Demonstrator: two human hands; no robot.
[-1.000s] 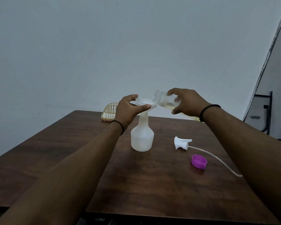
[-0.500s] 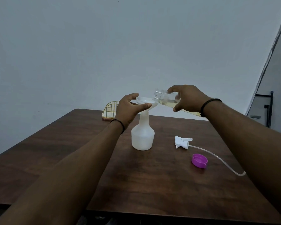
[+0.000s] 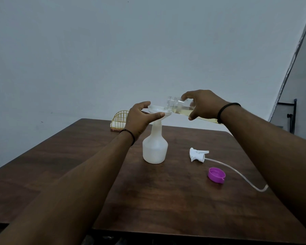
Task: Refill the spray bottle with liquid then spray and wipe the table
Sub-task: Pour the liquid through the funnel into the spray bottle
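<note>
- Our left hand (image 3: 140, 117) is up at the white plastic funnel (image 3: 157, 111), thumb along the near rim and fingers curled round the far rim, so the grip is pinching the funnel's edge.
- The funnel sits in the neck of the translucent white plastic spray bottle (image 3: 155, 149), which stands upright on the dark brown wooden table (image 3: 175, 200), a little beyond its middle.
- Our right hand (image 3: 204, 105) wraps a clear plastic bottle of pale yellow liquid (image 3: 179, 106), fingers over the top and thumb underneath, the grip closed round its body.
- That clear bottle is tipped nearly flat, its open mouth over the funnel's bowl; the yellow liquid lies along its lower side, reaching back under the wrist.
- We cannot tell whether a stream is leaving the mouth; the bowl looks pale and bright just below it.
- To the right of the spray bottle, the white trigger spray head (image 3: 198, 154) lies on its side on the table, apart from the bottle.
- Its clear thin dip tube (image 3: 237, 172) curves away toward the right edge.
- A round purple plastic cap (image 3: 216, 175) sits open side up just in front of the spray head, near the tube but not touching it.
- At the far left corner stands a gold wire arched holder (image 3: 119, 119) with something white inside.
- A dark band circles each of our wrists.
- Behind the table rises a plain pale wall (image 3: 113, 50).
</note>
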